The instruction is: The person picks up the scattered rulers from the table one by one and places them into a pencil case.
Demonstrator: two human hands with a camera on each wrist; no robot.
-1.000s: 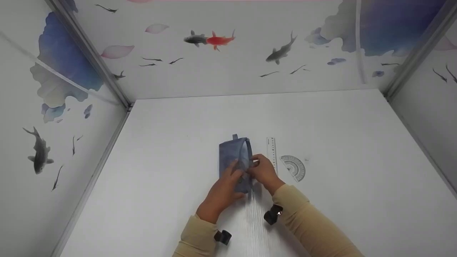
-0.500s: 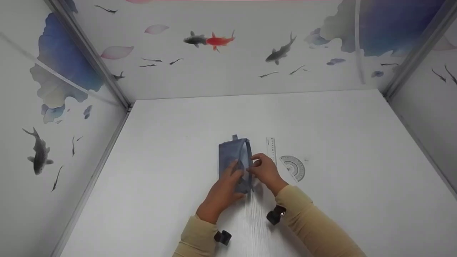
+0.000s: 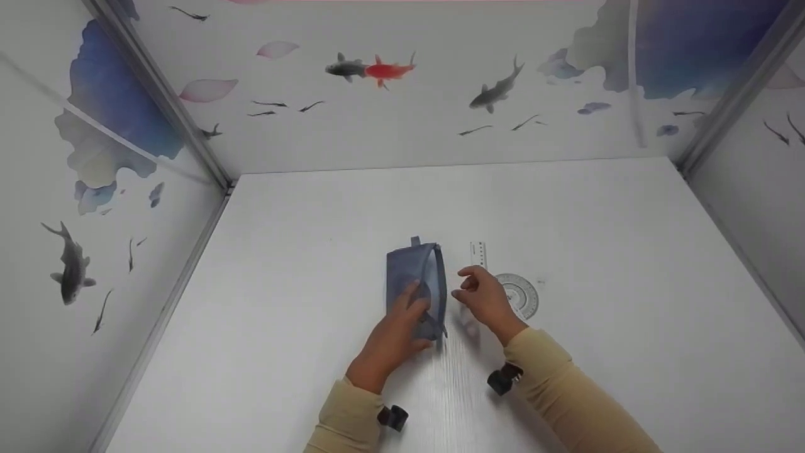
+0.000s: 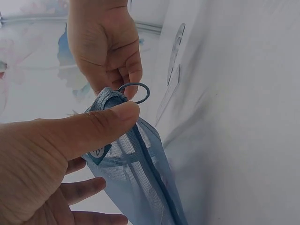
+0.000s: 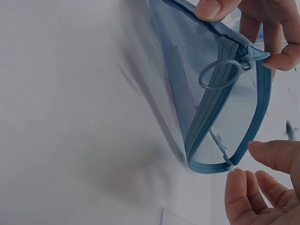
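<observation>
A blue mesh zipper pouch is held with its zipped mouth gaping to the right. My left hand grips it, thumb on the near face and the other fingers behind. A ring-shaped zipper pull hangs at one end of the zipper. My right hand is beside the mouth with loosely bent fingers and nothing between them. In the right wrist view, its fingertips are right by the far end of the opening. The white inside of the pouch shows between the zipper edges.
A clear ruler lies right of the pouch, partly covered by the right hand. Beside it is a clear protractor. Both are on the white table, which has panels printed with fish at its back and sides.
My right hand has let go of the pouch's edge and moved a little to the right, now covering more of the ruler. The left hand keeps its hold on the pouch.
</observation>
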